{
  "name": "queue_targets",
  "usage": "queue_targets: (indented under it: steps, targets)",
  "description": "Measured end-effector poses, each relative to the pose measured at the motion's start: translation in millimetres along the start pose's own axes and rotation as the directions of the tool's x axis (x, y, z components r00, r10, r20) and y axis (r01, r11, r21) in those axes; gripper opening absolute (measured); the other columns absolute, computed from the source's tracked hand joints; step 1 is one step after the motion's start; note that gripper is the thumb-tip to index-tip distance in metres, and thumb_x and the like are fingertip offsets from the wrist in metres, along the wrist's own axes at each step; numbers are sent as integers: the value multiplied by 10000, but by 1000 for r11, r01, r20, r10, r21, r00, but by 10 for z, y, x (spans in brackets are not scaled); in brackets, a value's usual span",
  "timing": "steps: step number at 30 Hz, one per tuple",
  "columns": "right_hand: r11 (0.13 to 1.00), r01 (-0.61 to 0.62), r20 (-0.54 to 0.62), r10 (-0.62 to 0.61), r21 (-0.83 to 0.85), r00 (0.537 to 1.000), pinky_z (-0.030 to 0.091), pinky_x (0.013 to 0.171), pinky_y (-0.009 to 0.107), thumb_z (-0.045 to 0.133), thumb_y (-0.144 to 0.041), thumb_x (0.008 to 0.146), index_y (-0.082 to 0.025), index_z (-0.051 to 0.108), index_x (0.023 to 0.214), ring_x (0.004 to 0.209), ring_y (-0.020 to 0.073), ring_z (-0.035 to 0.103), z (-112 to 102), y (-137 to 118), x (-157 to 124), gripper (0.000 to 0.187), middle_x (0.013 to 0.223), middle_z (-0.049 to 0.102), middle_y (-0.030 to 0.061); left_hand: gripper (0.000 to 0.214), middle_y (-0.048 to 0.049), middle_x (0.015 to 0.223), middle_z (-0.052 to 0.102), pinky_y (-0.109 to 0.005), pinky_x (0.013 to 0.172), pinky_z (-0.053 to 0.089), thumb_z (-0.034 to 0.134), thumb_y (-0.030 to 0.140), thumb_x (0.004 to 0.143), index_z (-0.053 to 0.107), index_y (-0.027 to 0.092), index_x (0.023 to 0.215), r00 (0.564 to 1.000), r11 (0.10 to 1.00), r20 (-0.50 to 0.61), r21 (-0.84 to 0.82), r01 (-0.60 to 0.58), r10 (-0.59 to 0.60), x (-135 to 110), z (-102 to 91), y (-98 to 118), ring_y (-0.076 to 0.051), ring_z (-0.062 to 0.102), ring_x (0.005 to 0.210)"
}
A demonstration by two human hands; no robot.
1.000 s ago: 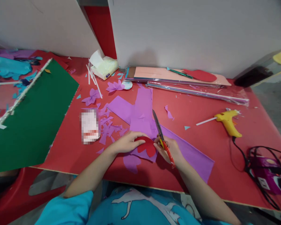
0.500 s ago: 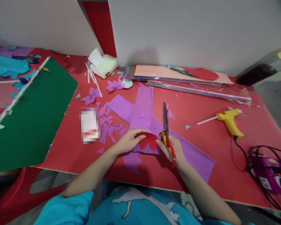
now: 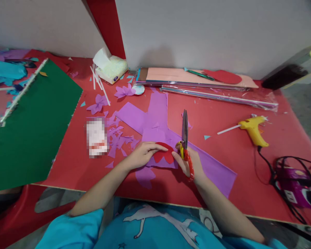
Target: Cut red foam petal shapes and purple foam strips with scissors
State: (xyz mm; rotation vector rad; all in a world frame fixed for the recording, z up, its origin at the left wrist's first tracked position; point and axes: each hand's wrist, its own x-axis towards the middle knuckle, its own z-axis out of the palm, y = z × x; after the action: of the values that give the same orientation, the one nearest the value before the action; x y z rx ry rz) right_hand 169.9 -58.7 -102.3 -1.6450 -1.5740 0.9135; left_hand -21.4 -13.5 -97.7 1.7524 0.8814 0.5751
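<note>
My left hand (image 3: 142, 154) presses a red scalloped paper shape (image 3: 163, 156) down onto a purple paper sheet (image 3: 158, 119) near the table's front edge. Its fingers curl over the red shape's left side. My right hand (image 3: 189, 163) grips scissors (image 3: 185, 133) with red and yellow handles. Their blades are closed and point away from me, just right of the red shape. A cut purple piece (image 3: 144, 174) lies below my left hand.
A green board (image 3: 33, 128) lies at left. Purple scraps (image 3: 118, 136) and paper flowers (image 3: 100, 102) sit mid-left, a tissue pack (image 3: 111, 67) behind them. Wrapped paper sheets (image 3: 197, 81) line the back. A yellow glue gun (image 3: 254, 128) and black cables (image 3: 287, 173) are at right.
The scissors swung from leaning left to pointing straight away. Both hands and the red shape shifted slightly up the table; the view tilted a little.
</note>
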Motion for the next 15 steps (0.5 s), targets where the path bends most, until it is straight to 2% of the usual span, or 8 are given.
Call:
queue_targets:
  steps: [6,15]
  targets:
    - [1000,-24,7,24,2,1000,437,515,264,510,-386,750,-173,508,735,521,150,517,0,5,0,213,588,548,25,389,-43,1036,681,-259,864,476,364,51,826,650,187,1052,999,998,11,58,-33,32,-16,10,-27,-131,619,970]
    - [997,-74,0,74,35,997,437,514,269,506,-411,753,-179,488,737,528,153,525,10,21,-13,233,599,549,29,376,-53,1019,685,-248,819,490,378,69,826,644,181,1067,998,994,12,90,-68,68,-11,5,-10,-128,628,935]
